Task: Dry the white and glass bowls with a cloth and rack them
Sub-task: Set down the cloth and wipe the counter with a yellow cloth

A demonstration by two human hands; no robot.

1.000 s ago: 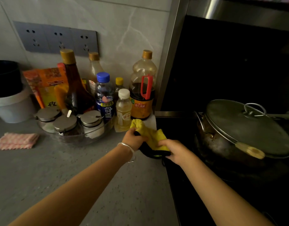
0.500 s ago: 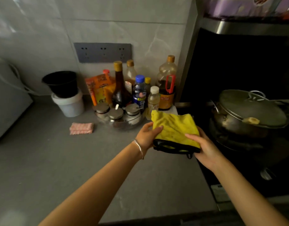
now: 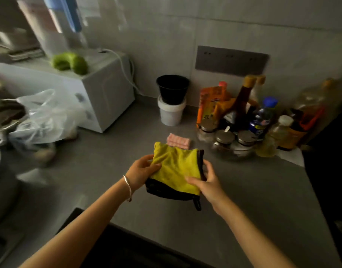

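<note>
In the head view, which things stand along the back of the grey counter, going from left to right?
Clear plastic bag → white appliance → black cup stacked in a white tub → orange packet → dark sauce bottle → blue-capped bottle.

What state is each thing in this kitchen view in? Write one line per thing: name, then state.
yellow cloth: folded, held over the counter by both hands.
left hand: grips the yellow cloth's left edge.
right hand: grips the yellow cloth's right edge.
pink cloth: folded, lying on the counter.
black cup: upright, nested in the white tub.
blue-capped bottle: upright, capped.
</note>
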